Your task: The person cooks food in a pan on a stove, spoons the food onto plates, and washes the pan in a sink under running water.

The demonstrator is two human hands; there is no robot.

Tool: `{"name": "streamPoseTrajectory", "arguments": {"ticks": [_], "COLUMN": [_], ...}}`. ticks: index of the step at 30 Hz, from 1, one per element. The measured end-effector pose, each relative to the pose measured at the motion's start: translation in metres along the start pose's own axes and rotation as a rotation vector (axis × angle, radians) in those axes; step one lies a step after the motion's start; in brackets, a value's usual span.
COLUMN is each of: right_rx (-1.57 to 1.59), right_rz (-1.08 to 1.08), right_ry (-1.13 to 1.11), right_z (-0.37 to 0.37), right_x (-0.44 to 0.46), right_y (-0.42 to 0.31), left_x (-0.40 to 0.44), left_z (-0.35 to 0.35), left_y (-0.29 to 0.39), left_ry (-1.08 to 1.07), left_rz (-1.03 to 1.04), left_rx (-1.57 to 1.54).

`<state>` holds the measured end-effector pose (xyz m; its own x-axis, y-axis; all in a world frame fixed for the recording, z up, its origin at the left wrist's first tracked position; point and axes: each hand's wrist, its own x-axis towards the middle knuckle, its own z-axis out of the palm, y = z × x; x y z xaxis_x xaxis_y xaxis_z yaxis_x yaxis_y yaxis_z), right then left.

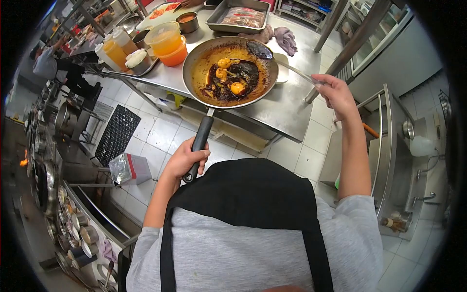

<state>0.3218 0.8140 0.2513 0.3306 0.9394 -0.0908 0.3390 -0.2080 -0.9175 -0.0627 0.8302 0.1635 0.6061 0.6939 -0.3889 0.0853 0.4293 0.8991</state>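
My left hand (188,158) is wrapped round the black handle of a frying pan (197,73), held above the edge of the steel table. Dark, glossy sauce (243,73) covers the pan's middle, with several orange-yellow pieces (237,88) in it; I cannot tell what they are. Between the fingers of my right hand (335,95) is the end of a long-handled metal spoon (299,72). Its sauce-coated bowl hangs over the pan's far right rim. Behind the pan, partly hidden, shows a pale round dish (282,68).
The steel table (294,114) carries orange tubs (170,51), squeeze bottles (114,51), a metal tray (210,22) with bagged food and crumpled cloths (285,40). A sink unit (389,170) stands right, stove pans lie left. Another person's hand (192,3) is at the far end.
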Motion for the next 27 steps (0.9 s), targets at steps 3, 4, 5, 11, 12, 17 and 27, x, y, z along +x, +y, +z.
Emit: {"name": "streamPoseTrajectory", "arguments": {"ticks": [3,4,5,11,12,17,27], "right_rx": [0.064,0.057,0.049,-0.167,-0.221,-0.584,0.030], "right_rz": [0.010,0.014,0.016,-0.012,-0.018,-0.111,0.172], "right_ry": [-0.003,0.014,0.030,0.126,0.134,0.261,0.129], "right_z": [-0.021,-0.026,-0.031,-0.043,-0.043,-0.043,-0.089], "right_x": [0.009,0.013,0.016,0.057,0.060,0.067,0.085], "right_y": [0.004,0.008,0.011,0.093,0.099,0.112,0.129], "left_x": [-0.005,-0.007,-0.010,-0.019,-0.019,-0.016,-0.004], "left_z": [0.008,0.013,0.018,0.035,0.037,0.049,0.056], "left_y": [0.003,0.005,0.007,0.003,0.002,-0.001,-0.012], "left_ry": [0.043,0.063,0.084,0.185,0.211,0.308,0.346], "left_rz": [-0.023,-0.025,-0.025,-0.014,-0.016,-0.011,0.026], "left_rx": [-0.015,-0.018,-0.022,-0.046,-0.045,-0.055,-0.108]}}
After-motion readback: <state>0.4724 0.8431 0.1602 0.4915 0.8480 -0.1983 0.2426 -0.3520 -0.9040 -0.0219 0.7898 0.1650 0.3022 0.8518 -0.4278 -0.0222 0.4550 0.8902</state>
